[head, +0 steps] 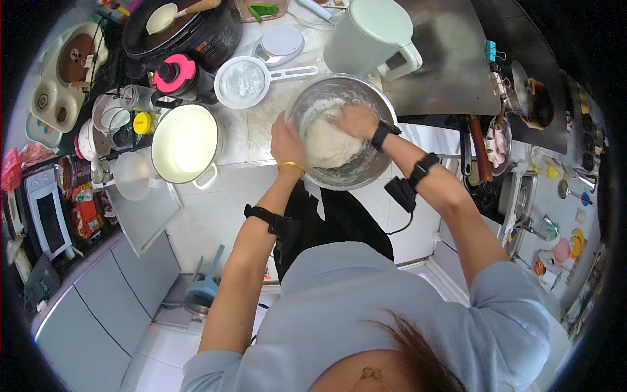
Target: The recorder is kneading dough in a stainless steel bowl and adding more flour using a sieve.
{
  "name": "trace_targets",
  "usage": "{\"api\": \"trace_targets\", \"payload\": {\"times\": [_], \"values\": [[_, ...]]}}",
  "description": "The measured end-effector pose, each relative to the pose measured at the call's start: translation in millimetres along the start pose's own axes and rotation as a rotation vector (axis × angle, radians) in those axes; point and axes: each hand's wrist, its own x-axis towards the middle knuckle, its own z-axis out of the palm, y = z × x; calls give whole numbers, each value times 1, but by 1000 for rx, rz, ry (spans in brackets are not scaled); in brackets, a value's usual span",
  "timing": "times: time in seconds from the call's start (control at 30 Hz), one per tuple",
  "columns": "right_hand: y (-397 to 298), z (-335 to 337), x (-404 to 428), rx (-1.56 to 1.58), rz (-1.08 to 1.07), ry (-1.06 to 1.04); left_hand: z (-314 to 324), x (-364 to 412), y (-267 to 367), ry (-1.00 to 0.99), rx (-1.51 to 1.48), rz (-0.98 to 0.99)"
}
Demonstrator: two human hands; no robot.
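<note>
A large stainless steel mixing bowl [377, 166] stands at the counter's near edge with a pale lump of dough [330, 142] and loose flour inside. My left hand [289, 142] grips the bowl's left rim, its thumb side against the metal. Inside the bowl, my right hand [357, 121] presses on the upper right part of the dough; its fingertips are partly sunk or hidden there. A white-handled fine sieve [242, 82] dusted with flour lies left of the bowl, below a small white kitchen scale [282, 41].
Left of the bowl is a cream enamel pot [185, 144]; behind it stands a pink-lidded dark container [175, 73]. A black electric cooker [215, 41] holds a ladle. A pale green pitcher [357, 44] stands close behind the bowl, beside a metal sheet [441, 63].
</note>
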Motion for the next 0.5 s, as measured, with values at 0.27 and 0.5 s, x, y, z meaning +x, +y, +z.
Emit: {"api": "trace_targets", "payload": {"times": [0.27,0.5], "values": [[1,41,-16,269,-70,314,5,0,5,3,-13,2],[-13,36,5,175,284,-76,3,-3,-6,5,-3,-36]]}}
